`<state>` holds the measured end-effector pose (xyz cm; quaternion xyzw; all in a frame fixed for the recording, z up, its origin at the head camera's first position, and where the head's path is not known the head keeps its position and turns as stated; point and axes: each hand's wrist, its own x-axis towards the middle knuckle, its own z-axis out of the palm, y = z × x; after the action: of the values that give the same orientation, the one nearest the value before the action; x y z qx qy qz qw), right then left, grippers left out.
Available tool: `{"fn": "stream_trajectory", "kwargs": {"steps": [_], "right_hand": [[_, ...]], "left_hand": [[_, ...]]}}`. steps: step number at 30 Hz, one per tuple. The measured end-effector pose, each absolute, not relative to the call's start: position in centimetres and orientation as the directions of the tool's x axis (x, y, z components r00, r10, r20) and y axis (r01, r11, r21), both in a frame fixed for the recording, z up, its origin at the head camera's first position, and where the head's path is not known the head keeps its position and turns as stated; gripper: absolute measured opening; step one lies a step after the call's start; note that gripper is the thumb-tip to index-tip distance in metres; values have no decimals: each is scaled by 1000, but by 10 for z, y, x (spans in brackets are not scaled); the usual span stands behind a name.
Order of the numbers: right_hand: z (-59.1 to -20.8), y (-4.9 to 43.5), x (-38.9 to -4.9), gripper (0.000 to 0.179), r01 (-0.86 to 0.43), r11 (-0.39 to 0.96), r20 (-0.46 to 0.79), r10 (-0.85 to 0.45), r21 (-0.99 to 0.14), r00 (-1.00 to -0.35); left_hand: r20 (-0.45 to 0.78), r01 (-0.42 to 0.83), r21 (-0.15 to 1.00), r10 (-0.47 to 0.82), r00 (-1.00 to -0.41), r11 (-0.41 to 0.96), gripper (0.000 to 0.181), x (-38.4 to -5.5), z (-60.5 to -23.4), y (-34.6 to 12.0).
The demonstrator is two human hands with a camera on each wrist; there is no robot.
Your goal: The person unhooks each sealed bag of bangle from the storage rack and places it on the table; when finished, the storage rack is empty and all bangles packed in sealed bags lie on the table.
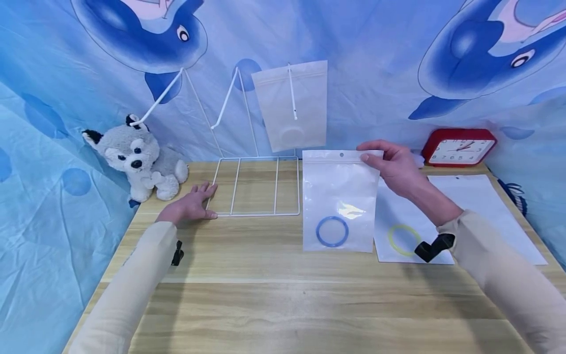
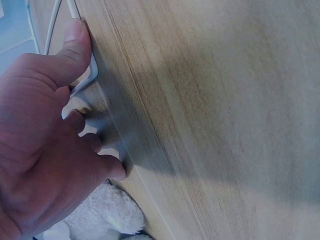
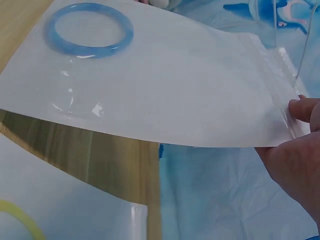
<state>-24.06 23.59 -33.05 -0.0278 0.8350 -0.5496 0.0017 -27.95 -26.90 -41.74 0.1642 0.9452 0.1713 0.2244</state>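
Note:
My right hand (image 1: 395, 164) pinches the top right corner of a white zip bag (image 3: 195, 85). A blue ring (image 1: 332, 231) shows through its lower part, and a small hole sits near its top edge. The bag hangs upright just right of a white wire display rack (image 1: 256, 215). At the rack's front left corner rests my left hand (image 1: 191, 202), its thumb (image 2: 75, 45) lying along the wire and its other fingers spread by the side wire. Another zip bag (image 1: 305, 103) hangs on the rack's right hook; the other two hooks (image 1: 225, 101) carry nothing.
Flat on the table (image 1: 265, 305) at right lie a zip bag with a yellow ring (image 1: 404, 240) and another white bag (image 1: 486, 211), partly behind my right arm. A red clock (image 1: 460, 147) stands behind them. A plush husky (image 1: 137, 157) sits at the far left.

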Motion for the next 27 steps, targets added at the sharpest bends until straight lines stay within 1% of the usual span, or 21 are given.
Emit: {"fn": "stream_trajectory", "kwargs": {"steps": [2,7,18,23,27], "right_hand": [[-336,235,-246,36,-32,405,21,-33,-914,-999],[-351,231,-260,33,-38,364,34,-18,-931,-999],[-380,228,-287,21,-41,215,27,-65,-976,-998],[-389,227,-298,27,-8,249,-8,-66,-969,-998],[-396,227,-307,31,-13,295,-5,-59,-955,-998]], "left_hand": [[-370,226,402,383,-846,887,95,-280,-418,-269],[-368,222,405,380,-848,887,96,-279,-419,-269],[-371,219,397,374,-850,891,95,-280,-420,-270],[-367,217,398,372,-853,891,96,-279,-420,-270],[-365,216,397,369,-855,892,96,-280,-421,-271]]}}
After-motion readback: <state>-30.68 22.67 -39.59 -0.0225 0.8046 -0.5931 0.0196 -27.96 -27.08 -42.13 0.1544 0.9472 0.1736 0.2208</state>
